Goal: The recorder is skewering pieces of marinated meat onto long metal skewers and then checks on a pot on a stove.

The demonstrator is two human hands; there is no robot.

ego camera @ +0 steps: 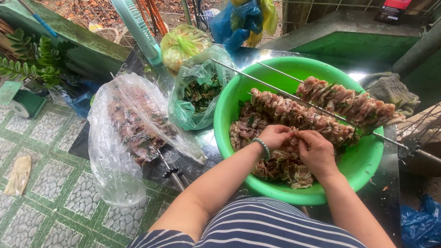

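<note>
A big green plastic basin (pixel 363 158) holds loose pieces of marinated meat (pixel 282 170). Two long metal skewers packed with meat lie across its rim: the nearer skewer (pixel 298 115) and the farther skewer (pixel 349 103). My left hand (pixel 274 137), with a green bead bracelet on the wrist, and my right hand (pixel 316 151) meet over the basin. Both pinch a small piece of meat (pixel 292 138) between their fingertips, just below the nearer skewer.
Left of the basin lies a clear plastic bag over more skewered meat (pixel 133 124). A green bag of leafy herbs (pixel 197 94) leans on the basin. Yellow and blue bags (pixel 183 43) hang behind. A grey cloth (pixel 390 89) sits at right, tiled floor (pixel 55 183) at left.
</note>
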